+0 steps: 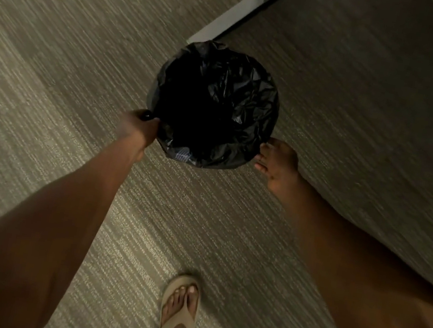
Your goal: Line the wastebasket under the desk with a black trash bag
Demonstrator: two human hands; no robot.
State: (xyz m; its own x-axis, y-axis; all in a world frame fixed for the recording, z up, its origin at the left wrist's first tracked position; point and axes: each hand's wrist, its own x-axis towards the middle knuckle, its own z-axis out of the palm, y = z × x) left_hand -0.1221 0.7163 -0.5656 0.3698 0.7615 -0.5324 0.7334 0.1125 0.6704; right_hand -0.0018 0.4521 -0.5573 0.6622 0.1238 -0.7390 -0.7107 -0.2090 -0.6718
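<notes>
A round wastebasket stands on the carpet, seen from above, and a crinkled black trash bag (219,102) covers its inside and folds over its rim, so the basket itself is hidden. My left hand (140,126) grips the bag-covered rim at its near left side. My right hand (278,162) is at the near right side, fingertips touching the bag's edge, fingers apart.
Grey striped carpet (57,53) lies all around. A white desk leg or panel (226,23) stands just behind the basket, with shadowed floor under the desk (379,76) to the right. My two feet in beige sandals (180,314) stand near the bottom edge.
</notes>
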